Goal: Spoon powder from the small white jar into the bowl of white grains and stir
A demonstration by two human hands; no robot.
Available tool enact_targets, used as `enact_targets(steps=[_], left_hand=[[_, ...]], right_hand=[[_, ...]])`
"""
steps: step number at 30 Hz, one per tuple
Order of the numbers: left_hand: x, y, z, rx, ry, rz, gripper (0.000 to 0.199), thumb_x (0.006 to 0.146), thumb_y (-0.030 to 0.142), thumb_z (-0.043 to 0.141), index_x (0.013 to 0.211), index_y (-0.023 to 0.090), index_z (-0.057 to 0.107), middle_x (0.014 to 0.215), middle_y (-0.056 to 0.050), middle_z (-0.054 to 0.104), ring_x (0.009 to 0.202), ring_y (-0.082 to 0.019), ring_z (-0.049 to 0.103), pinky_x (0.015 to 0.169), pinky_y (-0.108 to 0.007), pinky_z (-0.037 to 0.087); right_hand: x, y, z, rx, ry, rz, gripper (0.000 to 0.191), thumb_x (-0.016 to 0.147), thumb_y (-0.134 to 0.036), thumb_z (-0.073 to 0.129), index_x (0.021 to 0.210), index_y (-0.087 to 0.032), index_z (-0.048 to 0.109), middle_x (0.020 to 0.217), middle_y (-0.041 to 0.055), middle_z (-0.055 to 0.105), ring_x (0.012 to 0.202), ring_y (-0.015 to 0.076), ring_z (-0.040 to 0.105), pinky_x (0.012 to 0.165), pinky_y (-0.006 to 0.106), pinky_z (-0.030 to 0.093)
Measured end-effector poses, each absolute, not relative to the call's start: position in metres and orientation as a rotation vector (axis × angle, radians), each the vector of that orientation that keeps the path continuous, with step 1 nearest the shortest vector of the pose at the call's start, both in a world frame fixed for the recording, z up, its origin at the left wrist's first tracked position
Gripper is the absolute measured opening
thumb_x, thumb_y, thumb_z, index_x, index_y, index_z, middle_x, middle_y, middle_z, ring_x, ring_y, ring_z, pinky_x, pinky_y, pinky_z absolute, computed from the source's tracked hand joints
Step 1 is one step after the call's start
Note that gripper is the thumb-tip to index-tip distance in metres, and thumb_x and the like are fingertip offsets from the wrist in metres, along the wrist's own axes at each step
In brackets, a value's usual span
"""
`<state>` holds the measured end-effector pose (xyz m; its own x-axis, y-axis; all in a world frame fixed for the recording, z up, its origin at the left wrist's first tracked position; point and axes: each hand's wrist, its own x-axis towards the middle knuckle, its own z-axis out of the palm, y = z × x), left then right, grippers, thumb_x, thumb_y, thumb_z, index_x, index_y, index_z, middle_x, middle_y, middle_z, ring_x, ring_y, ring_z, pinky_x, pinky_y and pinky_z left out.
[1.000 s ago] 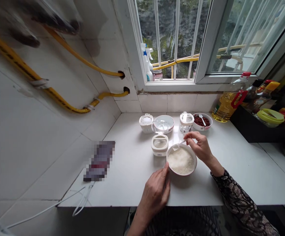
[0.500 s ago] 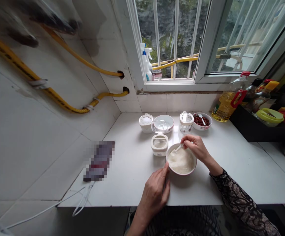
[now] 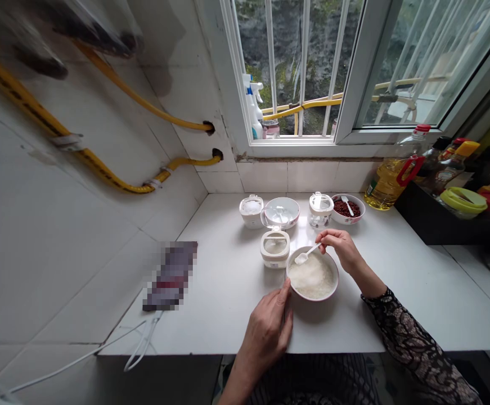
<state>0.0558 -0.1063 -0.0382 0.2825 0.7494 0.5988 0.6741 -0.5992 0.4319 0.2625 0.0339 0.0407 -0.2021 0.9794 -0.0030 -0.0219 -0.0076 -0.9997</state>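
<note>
A bowl of white grains (image 3: pixel 312 281) sits near the front of the counter. My right hand (image 3: pixel 342 250) pinches the handle of a small white plastic spoon (image 3: pixel 306 256), its head just over the grains at the bowl's far left side. My left hand (image 3: pixel 269 323) rests on the counter with fingers stretched out, a fingertip touching the bowl's left rim. Beside the bowl stands a cream lidded jar (image 3: pixel 275 250). Farther back are a white jar (image 3: pixel 251 211), a white bowl (image 3: pixel 289 209) with clear contents, a clear jar (image 3: pixel 320 210) and a bowl of dark red beans (image 3: pixel 346 209) holding another white spoon.
An oil bottle (image 3: pixel 390 174) and a black box (image 3: pixel 426 216) of condiment bottles line the right side. On the left lie a pixelated dark object (image 3: pixel 171 275) and a white cable (image 3: pixel 143 343). A barred window (image 3: pixel 295 67) is behind the counter.
My right hand has shifted slightly right and raised the spoon, so its head now shows more fully above the grains. My left hand stays in place at the bowl.
</note>
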Motion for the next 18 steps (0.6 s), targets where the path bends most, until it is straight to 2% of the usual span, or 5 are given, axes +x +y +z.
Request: enact_targets(steps=[4, 8, 13, 16, 18], left_hand=[[0.056, -0.106, -0.038, 2.437, 1.365, 1.221, 0.071, 0.096, 0.008, 0.045, 0.161, 0.017, 0.018, 0.116, -0.015, 0.07, 0.102, -0.025, 0.069, 0.085, -0.037, 0.061], [0.055, -0.107, -0.039, 2.438, 1.366, 1.207, 0.071, 0.096, 0.009, 0.045, 0.161, 0.017, 0.017, 0.117, -0.016, 0.07, 0.103, -0.026, 0.069, 0.087, -0.038, 0.06], [0.056, -0.107, -0.039, 2.436, 1.36, 1.214, 0.07, 0.096, 0.009, 0.045, 0.161, 0.016, 0.018, 0.117, -0.016, 0.07, 0.103, -0.026, 0.069, 0.086, -0.038, 0.06], [0.056, -0.107, -0.04, 2.437, 1.362, 1.222, 0.07, 0.096, 0.01, 0.045, 0.161, 0.016, 0.018, 0.116, -0.015, 0.07, 0.103, -0.026, 0.068, 0.086, -0.038, 0.06], [0.056, -0.106, -0.04, 2.444, 1.366, 1.225, 0.07, 0.096, 0.01, 0.045, 0.161, 0.016, 0.018, 0.117, -0.015, 0.07, 0.104, -0.026, 0.068, 0.087, -0.039, 0.06]], right_hand=[[0.257, 0.034, 0.04, -1.052, -1.3, 1.335, 0.012, 0.065, -0.027, 0.062, 0.066, -0.018, 0.07, 0.052, -0.0011, 0.06, 0.054, 0.0143, 0.054, 0.065, 0.031, 0.047], [0.245, 0.027, 0.043, -0.957, -1.404, 1.156, 0.014, 0.078, -0.031, 0.063, 0.083, -0.019, 0.07, 0.068, 0.0011, 0.069, 0.067, 0.0178, 0.065, 0.073, 0.034, 0.051], [0.232, 0.017, 0.042, -0.821, -1.84, 0.609, 0.015, 0.095, -0.02, 0.053, 0.094, -0.022, 0.068, 0.083, 0.0046, 0.075, 0.08, 0.0203, 0.067, 0.084, 0.038, 0.049], [0.231, 0.017, 0.041, -0.674, -2.12, 0.268, 0.023, 0.096, -0.011, 0.048, 0.094, -0.022, 0.068, 0.085, 0.0052, 0.077, 0.081, 0.0207, 0.066, 0.089, 0.041, 0.046], [0.233, 0.017, 0.042, -0.632, -2.121, 0.189, 0.023, 0.096, -0.009, 0.048, 0.096, -0.021, 0.068, 0.085, 0.005, 0.077, 0.08, 0.0204, 0.065, 0.087, 0.04, 0.046]])
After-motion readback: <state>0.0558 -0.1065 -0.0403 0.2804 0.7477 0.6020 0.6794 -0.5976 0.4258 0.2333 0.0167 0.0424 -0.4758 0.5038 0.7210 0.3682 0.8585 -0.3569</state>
